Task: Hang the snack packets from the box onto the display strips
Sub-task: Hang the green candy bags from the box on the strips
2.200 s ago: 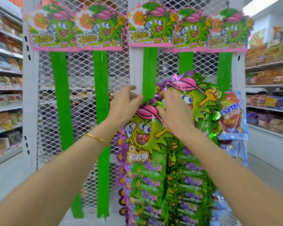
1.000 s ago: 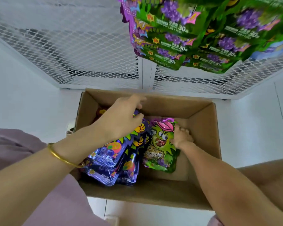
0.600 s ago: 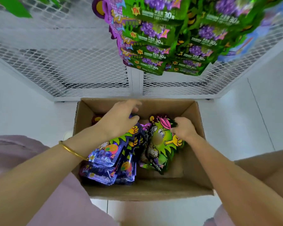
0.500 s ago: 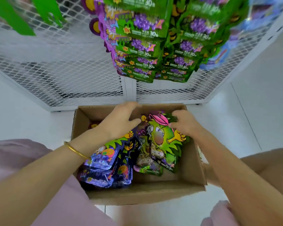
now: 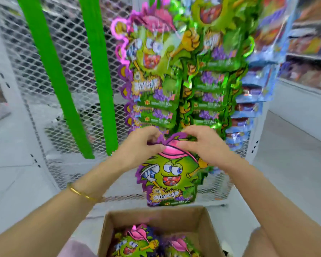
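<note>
I hold a green snack packet (image 5: 170, 179) with a pink-capped cartoon face upright above the cardboard box (image 5: 160, 218). My left hand (image 5: 140, 145) pinches its top edge on the left and my right hand (image 5: 205, 144) pinches it on the right. The packet's top sits just below the lowest hung packets (image 5: 156, 93) of two filled strips. Two bare green display strips (image 5: 98, 75) hang to the left on the wire mesh. More packets (image 5: 135, 243) lie in the box.
White wire mesh panel (image 5: 72, 58) backs the strips. Blue packets (image 5: 252, 101) hang on a strip further right. Store shelves (image 5: 311, 52) stand at the far right, more shelving at the left edge. Pale floor surrounds the box.
Both hands left the box, lifting one green packet up to the bottom of the filled strips. My view rose from the box to the display.
</note>
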The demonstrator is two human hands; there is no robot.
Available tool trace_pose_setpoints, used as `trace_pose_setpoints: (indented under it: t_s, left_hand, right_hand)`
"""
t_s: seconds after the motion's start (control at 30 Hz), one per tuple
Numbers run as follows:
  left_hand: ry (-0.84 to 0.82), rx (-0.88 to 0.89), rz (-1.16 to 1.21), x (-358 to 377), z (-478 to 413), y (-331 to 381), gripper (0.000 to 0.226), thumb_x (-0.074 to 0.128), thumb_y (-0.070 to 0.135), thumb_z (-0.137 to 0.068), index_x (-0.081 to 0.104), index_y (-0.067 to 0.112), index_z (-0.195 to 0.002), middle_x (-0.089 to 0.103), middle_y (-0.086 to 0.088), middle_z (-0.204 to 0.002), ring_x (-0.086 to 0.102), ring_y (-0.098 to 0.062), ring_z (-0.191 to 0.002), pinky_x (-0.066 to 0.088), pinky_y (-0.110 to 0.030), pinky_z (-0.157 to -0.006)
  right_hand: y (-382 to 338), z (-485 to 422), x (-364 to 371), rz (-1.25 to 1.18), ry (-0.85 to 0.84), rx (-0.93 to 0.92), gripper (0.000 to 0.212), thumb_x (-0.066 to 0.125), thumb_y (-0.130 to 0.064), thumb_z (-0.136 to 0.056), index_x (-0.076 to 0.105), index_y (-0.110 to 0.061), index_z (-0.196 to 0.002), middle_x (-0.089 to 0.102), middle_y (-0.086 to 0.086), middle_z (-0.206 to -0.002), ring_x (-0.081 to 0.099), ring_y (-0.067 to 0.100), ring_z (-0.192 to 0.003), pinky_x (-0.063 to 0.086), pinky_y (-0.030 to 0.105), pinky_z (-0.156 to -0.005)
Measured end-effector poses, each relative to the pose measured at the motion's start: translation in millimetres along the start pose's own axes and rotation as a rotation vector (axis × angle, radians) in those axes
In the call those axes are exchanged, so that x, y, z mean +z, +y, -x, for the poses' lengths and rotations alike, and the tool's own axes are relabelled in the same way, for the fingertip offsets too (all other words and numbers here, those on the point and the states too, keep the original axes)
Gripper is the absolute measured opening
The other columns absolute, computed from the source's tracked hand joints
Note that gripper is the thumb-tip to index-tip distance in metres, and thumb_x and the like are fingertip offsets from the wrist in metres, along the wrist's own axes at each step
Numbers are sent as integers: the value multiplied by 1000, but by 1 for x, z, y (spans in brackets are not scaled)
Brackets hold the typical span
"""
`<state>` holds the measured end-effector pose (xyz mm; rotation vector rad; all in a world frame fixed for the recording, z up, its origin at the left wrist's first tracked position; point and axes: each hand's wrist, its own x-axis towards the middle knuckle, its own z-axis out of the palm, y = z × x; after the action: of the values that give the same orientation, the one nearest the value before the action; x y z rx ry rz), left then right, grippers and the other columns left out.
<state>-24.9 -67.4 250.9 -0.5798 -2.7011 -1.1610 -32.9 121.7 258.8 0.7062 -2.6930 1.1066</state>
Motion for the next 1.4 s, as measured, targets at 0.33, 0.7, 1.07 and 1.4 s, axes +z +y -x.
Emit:
trace_pose_setpoints:
  t_s: [0.33,0.7,1.07,1.4]
  left_hand:
    - [643,199,104,-162,-145,100,34,57,13,-88,54,2,-119,60,-7,-104,54,-14,-91,45,-23,-84]
    - [547,121,307,-196,-212,129,15,54,17,-92,58,10,-104,53,-2,-67,47,-8,-54,44,-14,-51]
    - [476,-70,567,-207,-207,140,14,66,17,-78,63,4,-83,58,-8,-57,54,-21,-46,45,-23,-53]
    - [550,-100,663,-198,-209,135,54,77,29,-67,62,-2,-108,65,-20,-93,55,-25,-66,48,-33,-67]
  right_hand:
    - [-106,-106,-126,216,249,-294,18,59,-18,-90,65,-8,-103,44,-16,-73,43,5,-83,31,2,-62]
    - [-133,-182,-169,427,520,-375,19,59,-18,-87,62,-7,-103,65,11,-100,56,27,-97,38,33,-80]
    - [-153,-212,-172,512,708,-445,18,59,-24,-87,61,-11,-99,63,9,-104,55,29,-100,43,38,-81]
    - [-147,-212,-167,498,655,-413,17,62,-21,-86,58,-7,-94,61,12,-98,54,30,-94,41,39,-79]
